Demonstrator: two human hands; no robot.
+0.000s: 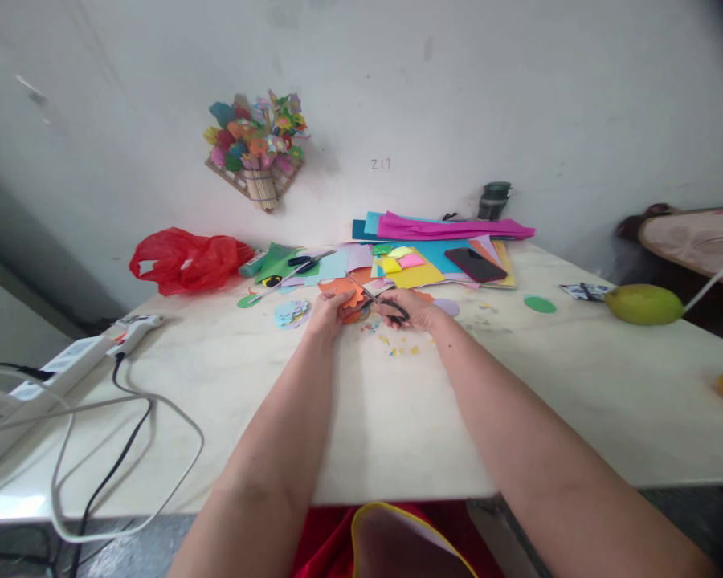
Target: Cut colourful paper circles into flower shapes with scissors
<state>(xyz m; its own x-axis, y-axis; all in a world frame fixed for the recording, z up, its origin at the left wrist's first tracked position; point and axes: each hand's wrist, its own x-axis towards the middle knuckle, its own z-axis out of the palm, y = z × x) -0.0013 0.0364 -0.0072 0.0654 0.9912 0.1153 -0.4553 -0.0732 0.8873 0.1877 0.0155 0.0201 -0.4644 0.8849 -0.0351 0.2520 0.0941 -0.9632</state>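
In the head view, my left hand (pixel 330 311) pinches a piece of orange paper (pixel 341 286) with a wavy cut edge. My right hand (pixel 415 310) grips a pair of scissors (pixel 372 297) by the dark handles, and the blades point left against the orange paper. Below the hands, small yellow and blue paper scraps (pixel 401 347) are scattered on the table. A stack of light blue cut-outs (pixel 292 314) lies left of my left hand. Beside my right wrist is a lilac paper circle (pixel 447 307).
Coloured sheets (pixel 451 255), a phone (pixel 475 264) and a second pair of scissors (pixel 304 262) lie toward the wall. A red plastic bag (pixel 189 261) sits at back left. A power strip (pixel 66 365) with loose cables occupies the left side; a green mango (pixel 644 304) lies right.
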